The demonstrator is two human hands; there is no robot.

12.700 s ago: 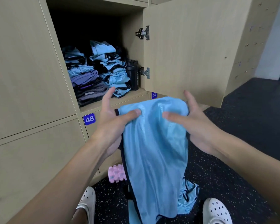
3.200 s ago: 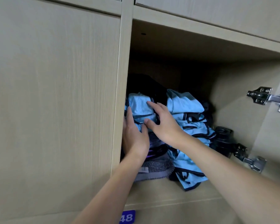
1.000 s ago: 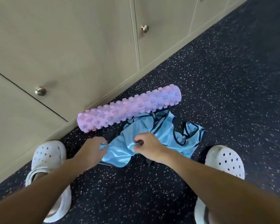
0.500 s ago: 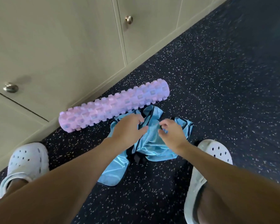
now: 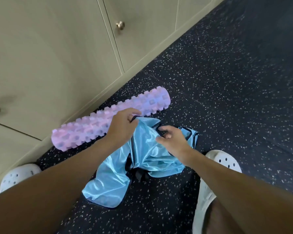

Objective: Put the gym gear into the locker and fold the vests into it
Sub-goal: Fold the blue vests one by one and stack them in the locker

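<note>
A shiny light-blue vest (image 5: 142, 159) with dark trim hangs crumpled from both my hands above the dark speckled floor. My left hand (image 5: 123, 125) pinches its upper edge on the left. My right hand (image 5: 172, 141) grips the dark-trimmed edge on the right. The vest's lower end (image 5: 107, 188) trails on the floor between my feet. More blue vest fabric (image 5: 192, 135) lies on the floor just beyond my right hand. A pink knobbly foam roller (image 5: 95, 125) lies on the floor behind the vest, along the foot of the lockers. The open locker is out of view.
Closed beige locker doors (image 5: 57, 56) with round metal knobs (image 5: 120, 25) fill the upper left. My white clogs stand at the left (image 5: 19, 174) and right (image 5: 215, 174) of the vest. Dark speckled rubber floor (image 5: 235, 81) stretches to the right.
Both hands have lifted the vest higher off the floor and spread slightly apart along its top edge. The view has shifted a little; the roller has stayed put.
</note>
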